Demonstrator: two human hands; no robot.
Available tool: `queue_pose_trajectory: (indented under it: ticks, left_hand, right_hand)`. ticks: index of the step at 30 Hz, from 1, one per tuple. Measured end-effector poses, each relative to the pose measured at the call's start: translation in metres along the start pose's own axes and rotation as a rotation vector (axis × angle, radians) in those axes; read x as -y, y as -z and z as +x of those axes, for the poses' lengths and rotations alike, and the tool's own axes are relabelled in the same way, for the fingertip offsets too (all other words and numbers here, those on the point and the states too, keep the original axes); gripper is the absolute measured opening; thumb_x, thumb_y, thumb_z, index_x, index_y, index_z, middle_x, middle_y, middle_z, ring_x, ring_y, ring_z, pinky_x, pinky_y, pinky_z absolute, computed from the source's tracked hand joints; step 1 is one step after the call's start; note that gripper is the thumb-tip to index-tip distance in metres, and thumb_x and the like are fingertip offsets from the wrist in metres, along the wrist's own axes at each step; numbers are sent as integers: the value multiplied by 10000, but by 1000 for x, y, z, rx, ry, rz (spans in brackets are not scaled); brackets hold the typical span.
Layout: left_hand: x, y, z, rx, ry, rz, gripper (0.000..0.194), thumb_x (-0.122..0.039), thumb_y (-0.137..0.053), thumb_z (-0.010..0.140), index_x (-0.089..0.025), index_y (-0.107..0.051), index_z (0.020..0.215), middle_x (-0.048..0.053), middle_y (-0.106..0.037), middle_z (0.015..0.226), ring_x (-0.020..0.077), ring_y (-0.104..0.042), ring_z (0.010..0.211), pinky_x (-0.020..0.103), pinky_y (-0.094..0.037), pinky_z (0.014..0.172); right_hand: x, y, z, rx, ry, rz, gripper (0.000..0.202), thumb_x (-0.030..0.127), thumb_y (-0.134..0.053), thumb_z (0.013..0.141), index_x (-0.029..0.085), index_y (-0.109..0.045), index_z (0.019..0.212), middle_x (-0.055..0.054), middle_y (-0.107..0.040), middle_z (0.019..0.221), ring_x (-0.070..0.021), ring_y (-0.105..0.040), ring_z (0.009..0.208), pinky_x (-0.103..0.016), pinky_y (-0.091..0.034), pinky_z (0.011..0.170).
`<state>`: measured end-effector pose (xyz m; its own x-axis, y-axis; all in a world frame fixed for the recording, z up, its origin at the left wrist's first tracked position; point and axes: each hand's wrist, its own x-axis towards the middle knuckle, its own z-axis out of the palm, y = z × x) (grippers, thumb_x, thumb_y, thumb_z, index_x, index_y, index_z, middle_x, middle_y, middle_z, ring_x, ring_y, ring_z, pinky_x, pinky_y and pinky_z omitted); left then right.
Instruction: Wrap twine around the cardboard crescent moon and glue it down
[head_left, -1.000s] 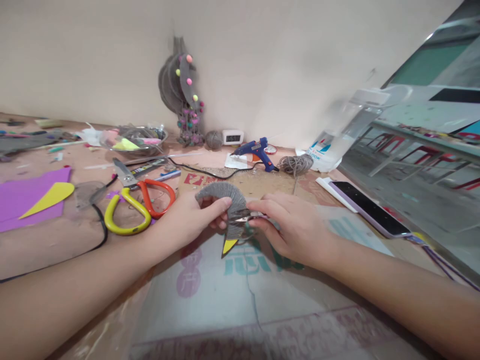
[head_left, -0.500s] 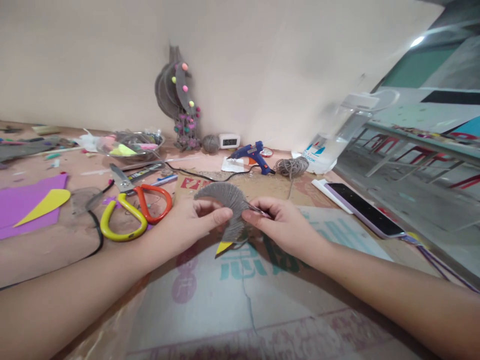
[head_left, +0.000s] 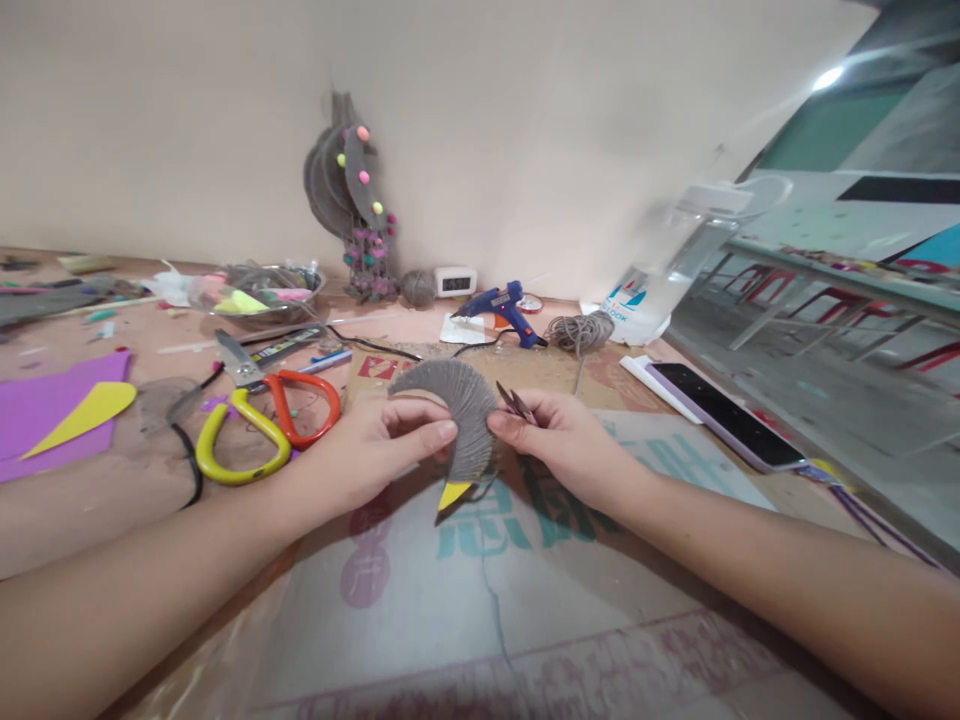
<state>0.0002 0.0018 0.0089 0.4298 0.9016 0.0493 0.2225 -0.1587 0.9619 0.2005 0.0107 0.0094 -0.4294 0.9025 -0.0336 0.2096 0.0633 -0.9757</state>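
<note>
A crescent (head_left: 466, 410) wrapped in grey yarn, with a bare yellow tip at its lower end, is pinched in my left hand (head_left: 409, 432) between thumb and fingers. My right hand (head_left: 544, 430) is closed around small dark scissors (head_left: 516, 402), whose blades point up and left. Its thumb and fingertips are at the crescent's right edge. Some grey yarn shows beneath the crescent, partly hidden. Both hands are above a plastic-covered board (head_left: 570, 620) with printed letters.
Large scissors with yellow and red handles (head_left: 244, 440), purple sheet (head_left: 60, 415) and yellow piece lie left. Behind are a blue glue gun (head_left: 504, 308), grey yarn (head_left: 581, 332), a white clock (head_left: 455, 282) and hanging ornament (head_left: 352, 190). Bottle (head_left: 675, 260) and phone (head_left: 724, 415) are right.
The small scissors' blades now show more clearly, pointing up beside the crescent. The crescent has turned slightly in my left hand. The whole view has shifted a little.
</note>
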Motion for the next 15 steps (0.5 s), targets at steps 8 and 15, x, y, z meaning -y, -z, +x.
queue_pose_trajectory:
  ticks: [8, 15]
  left_hand:
    - [7, -2, 4, -61, 98, -263, 226, -354, -552, 785, -175, -603, 655, -16, -598, 645, 105, -546, 623, 223, -442, 621]
    - [10, -1, 6, -36, 105, -309, 238, -354, -543, 788, -179, -626, 650, 0, -624, 639, 116, -561, 614, 231, -442, 609]
  right_hand:
    - [0, -1, 1, 15, -3, -48, 274, 419, -586, 763, 159, -521, 705, 19, -483, 654, -108, -460, 618, -251, -378, 615]
    - [-3, -1, 1, -7, 15, -191, 257, 411, -547, 789, 164, -568, 721, 12, -500, 624, -115, -448, 595, -240, -372, 549]
